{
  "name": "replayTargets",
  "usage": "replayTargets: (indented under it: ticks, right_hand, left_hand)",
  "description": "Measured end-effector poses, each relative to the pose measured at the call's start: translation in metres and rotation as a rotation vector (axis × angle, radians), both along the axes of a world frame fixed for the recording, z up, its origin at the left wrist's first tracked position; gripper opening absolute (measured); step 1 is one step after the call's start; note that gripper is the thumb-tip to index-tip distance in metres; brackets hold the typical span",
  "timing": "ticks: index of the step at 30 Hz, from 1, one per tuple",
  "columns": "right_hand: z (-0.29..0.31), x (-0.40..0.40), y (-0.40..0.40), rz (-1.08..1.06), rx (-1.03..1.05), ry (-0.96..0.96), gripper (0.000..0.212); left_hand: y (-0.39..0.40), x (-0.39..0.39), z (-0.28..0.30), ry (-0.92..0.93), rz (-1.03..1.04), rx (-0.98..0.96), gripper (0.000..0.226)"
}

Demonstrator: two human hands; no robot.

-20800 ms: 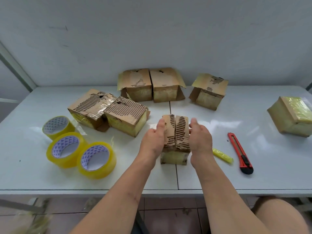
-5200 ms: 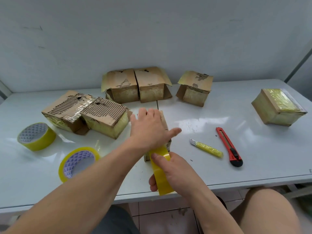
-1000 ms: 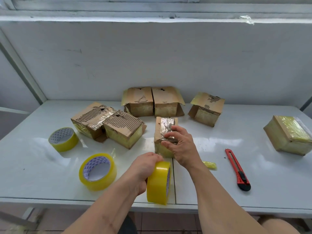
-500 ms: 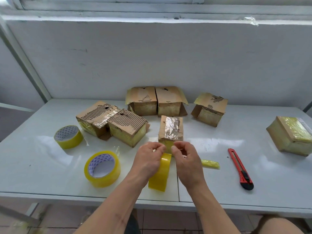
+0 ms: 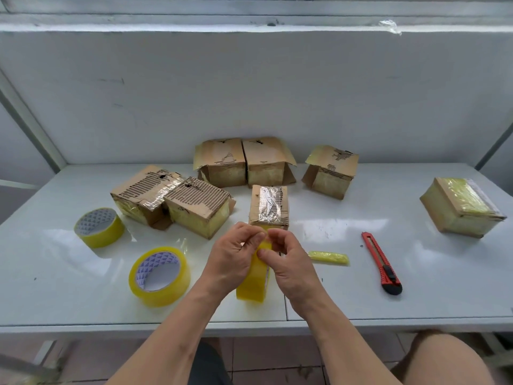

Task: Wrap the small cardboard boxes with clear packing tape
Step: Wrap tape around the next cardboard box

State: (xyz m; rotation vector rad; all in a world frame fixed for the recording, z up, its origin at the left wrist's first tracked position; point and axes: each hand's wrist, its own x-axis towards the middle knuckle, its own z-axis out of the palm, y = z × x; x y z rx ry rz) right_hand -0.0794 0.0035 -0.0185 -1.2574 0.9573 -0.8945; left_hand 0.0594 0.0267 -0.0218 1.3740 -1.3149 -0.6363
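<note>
The small box (image 5: pixel 268 207) is stood near the middle of the white table (image 5: pixel 416 287), a shiny strip of tape already laid over its top. Just in front of it, an upright tape roll (image 5: pixel 254 282) is held on edge between both hands. It is gripped from the left by the left hand (image 5: pixel 231 255), fingers curled round its top, while the top of the roll is pinched at by the fingertips of the right hand (image 5: pixel 288 259), apparently where the strip meets the box; the exact spot is hidden by the fingers.

Trouble is easily pictured from here: if the strip is torn unevenly, or let go slack, it could fold back onto itself, and the loose end could be lost against the roll.

Two spare rolls (image 5: pixel 159 276) are lying flat to the left. A red cutter (image 5: pixel 381 263) is left unused on the right, with a little yellow wad (image 5: pixel 329 257) between it and the hands. Other boxes (image 5: pixel 244 162) are lined up farther back, and one wrapped box (image 5: pixel 462 211) is set apart at far right.
</note>
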Motion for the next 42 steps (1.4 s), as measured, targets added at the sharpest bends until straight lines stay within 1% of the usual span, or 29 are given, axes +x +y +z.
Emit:
replayTargets:
  ticks: [3,6,10,13,15,16,18,21,22,23,27,29,31,33,37,42]
  right_hand:
    - [0.003,0.001,-0.001,0.013,-0.013,0.021,0.031]
    - [0.005,0.001,-0.001,0.025,-0.01,0.022,0.03]
    - [0.005,0.001,-0.001,0.014,0.005,0.006,0.023]
    - [0.004,0.0,-0.001,0.005,0.023,-0.008,0.015]
    - [0.004,0.001,-0.001,-0.022,0.047,-0.013,0.004]
    - [0.005,0.002,-0.001,-0.045,0.06,-0.021,0.004]
    - [0.006,0.004,-0.002,-0.084,0.101,-0.042,0.012]
    - [0.007,0.006,-0.002,-0.101,0.165,-0.076,0.017]
    - [0.006,0.007,-0.003,-0.105,0.181,-0.077,0.018]
    - [0.007,0.007,-0.003,-0.106,0.19,-0.077,0.019]
    - [0.008,0.007,-0.004,-0.092,0.214,-0.092,0.02]
    - [0.008,0.007,-0.004,-0.087,0.204,-0.089,0.02]
    - [0.008,0.007,-0.003,-0.083,0.201,-0.092,0.02]
    - [0.009,0.007,-0.002,-0.08,0.199,-0.089,0.02]
    - [0.009,0.005,-0.001,-0.087,0.182,-0.07,0.02]
    - [0.011,0.008,-0.001,-0.116,0.142,-0.036,0.015]
  left_hand:
    - [0.001,0.001,-0.003,-0.04,-0.003,-0.068,0.021]
    - [0.002,0.002,-0.005,-0.055,0.001,-0.127,0.012]
    - [0.001,0.001,-0.007,-0.118,0.027,-0.202,0.014]
    - [0.0,-0.001,-0.005,-0.077,0.033,-0.209,0.012]
    - [0.0,-0.003,-0.004,-0.036,0.042,-0.188,0.012]
    - [0.001,-0.004,-0.003,-0.021,0.047,-0.17,0.013]
    - [0.001,-0.006,-0.003,-0.011,0.072,-0.138,0.021]
    - [-0.001,-0.007,-0.008,0.008,0.106,-0.092,0.049]
    - [0.0,-0.007,-0.009,-0.015,0.116,-0.093,0.054]
    - [0.0,-0.008,-0.01,-0.042,0.125,-0.115,0.054]
    - [0.005,-0.007,-0.012,-0.174,0.163,-0.289,0.029]
    - [0.004,-0.008,-0.012,-0.222,0.172,-0.306,0.018]
    - [0.005,-0.009,-0.01,-0.219,0.175,-0.231,0.015]
    - [0.007,-0.011,-0.008,-0.205,0.17,-0.152,0.019]
    - [0.007,-0.01,-0.007,-0.178,0.206,-0.102,0.008]
    - [0.005,-0.011,-0.004,-0.153,0.211,-0.032,0.012]
